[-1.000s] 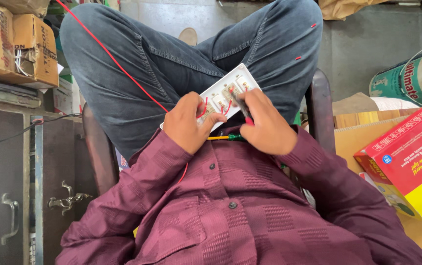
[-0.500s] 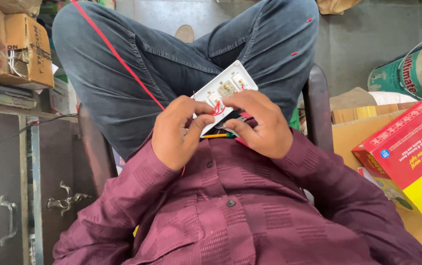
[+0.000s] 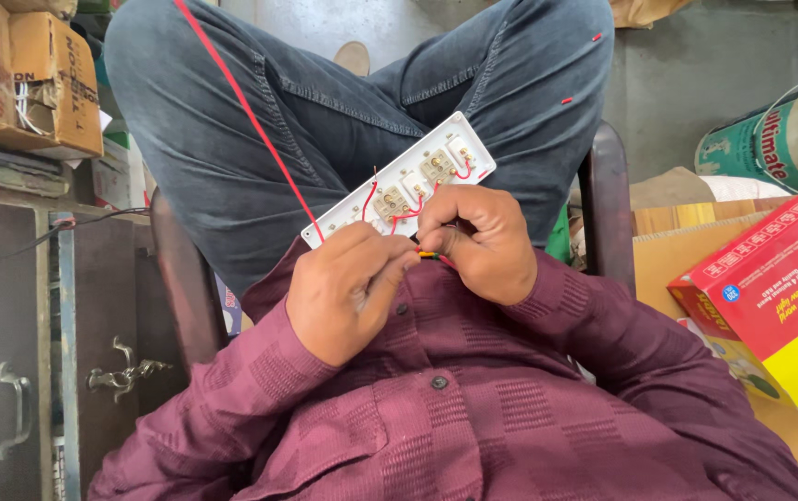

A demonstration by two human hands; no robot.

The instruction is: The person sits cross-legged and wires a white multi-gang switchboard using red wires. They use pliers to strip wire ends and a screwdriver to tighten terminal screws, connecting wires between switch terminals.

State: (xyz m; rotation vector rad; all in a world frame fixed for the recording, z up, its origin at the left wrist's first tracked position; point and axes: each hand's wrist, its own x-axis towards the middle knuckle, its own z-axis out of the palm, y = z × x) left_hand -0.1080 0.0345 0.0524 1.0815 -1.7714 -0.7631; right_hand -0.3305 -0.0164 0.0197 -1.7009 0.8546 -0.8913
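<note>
The left hand (image 3: 348, 289) and right hand (image 3: 475, 239) meet with fingers curled, pinching small wire ends (image 3: 428, 252) between them. Just beyond, a white switch board (image 3: 401, 181) rests on the lap, red wire (image 3: 246, 109) running far left.

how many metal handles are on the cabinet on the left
2 show on the grey cabinet: one handle near the left edge, one latch-type handle further right, beside the chair. More may be hidden outside the frame.

Switch panel (image 3: 399, 181) on lap, beyond both hands; carton (image 3: 775, 292) right; boxes (image 3: 28, 74) left
</note>
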